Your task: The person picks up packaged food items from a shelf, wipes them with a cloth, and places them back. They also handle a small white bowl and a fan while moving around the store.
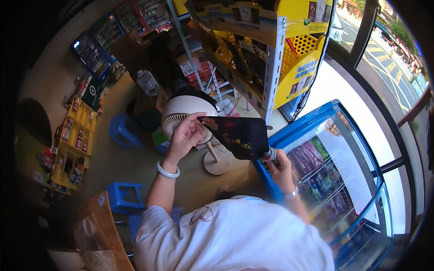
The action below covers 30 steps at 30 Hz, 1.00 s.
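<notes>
A flat black piece with gold and red flower patterns (242,137) is stretched between my two hands, in front of the white fan. Its kind I cannot make out; it could be cloth or a thin sheet. At its upper left corner, my left hand (187,132) pinches the edge between thumb and fingers. My right hand (281,168) is closed at the lower right corner, around a small grey-blue thing (270,155) that touches the black piece. The fingers partly hide that small thing.
Just beyond my hands stands a white pedestal fan (183,107). A blue-framed glass-top freezer (325,167) is close on the right, below a yellow display rack (294,67). Blue stools (124,196) and a wooden table (106,230) are at left.
</notes>
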{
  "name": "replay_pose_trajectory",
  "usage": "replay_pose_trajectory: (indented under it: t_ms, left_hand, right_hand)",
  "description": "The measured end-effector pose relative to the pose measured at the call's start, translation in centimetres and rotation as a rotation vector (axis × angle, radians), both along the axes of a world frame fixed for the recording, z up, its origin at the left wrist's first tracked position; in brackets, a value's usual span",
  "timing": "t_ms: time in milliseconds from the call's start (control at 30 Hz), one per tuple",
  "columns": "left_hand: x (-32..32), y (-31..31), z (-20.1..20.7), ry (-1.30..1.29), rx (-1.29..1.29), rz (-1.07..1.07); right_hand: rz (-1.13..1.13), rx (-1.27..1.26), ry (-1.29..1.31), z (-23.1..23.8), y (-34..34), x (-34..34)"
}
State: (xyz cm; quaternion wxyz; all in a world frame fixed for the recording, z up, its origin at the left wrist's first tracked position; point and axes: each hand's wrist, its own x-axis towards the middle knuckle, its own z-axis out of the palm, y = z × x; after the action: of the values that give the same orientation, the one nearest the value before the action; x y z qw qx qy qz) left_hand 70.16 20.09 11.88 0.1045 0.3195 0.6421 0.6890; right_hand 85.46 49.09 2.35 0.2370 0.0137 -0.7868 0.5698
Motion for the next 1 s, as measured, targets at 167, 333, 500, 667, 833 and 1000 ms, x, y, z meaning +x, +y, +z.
replay_pose_trajectory:
  t_ms: [167, 333, 500, 667, 833, 1000]
  left_hand:
    - [-1.7, 0.6, 2.9, -0.046, -0.088, -0.191]
    - [-5.9, 0.6, 5.9, 0.187, -0.170, -0.183]
    - [-14.0, -3.1, 10.1, 0.255, -0.111, -0.115]
    - [-24.7, -6.2, 10.6, 0.280, -0.073, -0.046]
    - [-34.0, -5.1, 8.7, 0.266, -0.042, -0.023]
    - [-41.3, -1.6, 6.5, 0.215, -0.066, 0.012]
  right_hand:
    - [-0.031, 0.040, 0.020, -0.6, -0.4, -0.6]
    - [-0.096, -0.158, -0.015, -1.3, -1.9, -3.0]
    - [-0.213, -0.210, -0.096, -2.1, -3.6, -6.1]
    - [-0.296, -0.110, -0.230, -2.8, -5.3, -7.9]
    - [-0.360, -0.176, -0.206, -2.9, -7.3, -9.5]
    - [-0.469, -0.171, -0.244, -2.8, -8.9, -9.5]
